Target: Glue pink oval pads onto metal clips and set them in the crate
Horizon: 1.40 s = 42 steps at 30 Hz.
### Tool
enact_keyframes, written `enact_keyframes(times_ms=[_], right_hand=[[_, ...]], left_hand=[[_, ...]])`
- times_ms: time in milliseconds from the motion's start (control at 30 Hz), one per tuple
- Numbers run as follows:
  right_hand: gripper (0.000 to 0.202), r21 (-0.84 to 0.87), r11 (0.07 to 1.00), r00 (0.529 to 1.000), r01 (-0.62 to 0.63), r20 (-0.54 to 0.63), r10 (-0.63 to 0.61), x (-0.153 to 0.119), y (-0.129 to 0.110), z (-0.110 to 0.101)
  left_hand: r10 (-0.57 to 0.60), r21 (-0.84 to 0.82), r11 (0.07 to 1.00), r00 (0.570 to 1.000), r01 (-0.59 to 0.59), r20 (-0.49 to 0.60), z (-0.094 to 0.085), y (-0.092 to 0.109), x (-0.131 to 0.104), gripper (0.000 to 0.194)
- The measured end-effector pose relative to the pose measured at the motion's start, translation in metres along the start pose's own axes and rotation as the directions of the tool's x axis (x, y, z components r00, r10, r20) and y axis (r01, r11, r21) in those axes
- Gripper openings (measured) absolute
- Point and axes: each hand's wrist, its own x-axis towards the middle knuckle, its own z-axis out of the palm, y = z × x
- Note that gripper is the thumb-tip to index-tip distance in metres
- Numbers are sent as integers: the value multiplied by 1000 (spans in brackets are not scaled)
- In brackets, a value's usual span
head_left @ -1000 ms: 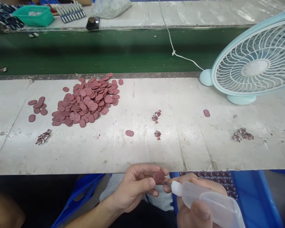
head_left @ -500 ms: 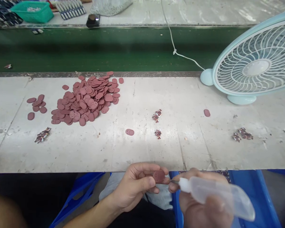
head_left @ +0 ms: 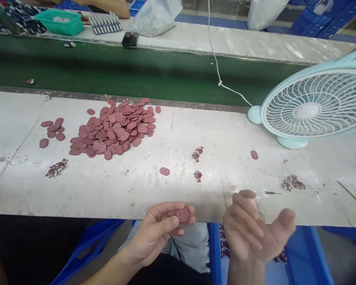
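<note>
My left hand [head_left: 161, 229] pinches an oval reddish-brown piece [head_left: 183, 215] with small holes between thumb and fingers, just off the table's front edge. To its right, my right hand [head_left: 255, 227] is raised over that edge, slightly blurred, thumb spread from half-curled fingers and nothing in the grasp. Just behind it a translucent squeeze bottle lies on the table, mostly hidden, with its dark thin nozzle [head_left: 272, 192] pointing right. A large pile of similar oval pieces [head_left: 115, 130] lies at the left, and a pair of them [head_left: 164, 171] overlaps nearer to me.
A light blue fan [head_left: 308, 111] stands at the right, its white cord [head_left: 218, 67] crossing a green channel [head_left: 166, 85]. Small brown-and-white parts [head_left: 293, 183] lie in clusters. A blue bin [head_left: 310, 253] sits below the edge. A person's arm [head_left: 112, 8] shows across the channel.
My right hand has let go of the squeeze bottle, which now lies on the table. My left hand still holds the oval piece. The view has tilted and shifted.
</note>
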Motion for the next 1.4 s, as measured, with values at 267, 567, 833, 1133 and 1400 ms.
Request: enact_keyframes(times_ms=[267, 567, 833, 1133, 1400], right_hand=[[40, -731, -585, 924, 353, 372, 93, 59, 28, 10], [19, -971, -141, 964, 195, 217, -157, 14, 35, 28], [12, -974, 224, 988, -20, -54, -145, -30, 64, 49], [8, -977, 204, 995, -70, -83, -58, -27, 56, 51], [6, -964, 233, 991, -127, -135, -22, -24, 50, 54]], left_hand=[[21, -22, 1000, 999, -21, -38, -5, 11, -7, 22], [68, 31, 997, 996, -66, -58, -5, 7, -3, 23], [140, 81, 986, 989, -144, 54, 5, -2, 4, 26], [131, 94, 987, 991, -133, 28, 12, -3, 4, 12], [175, 216, 962, 985, -169, -5, 11, -8, 3, 4]])
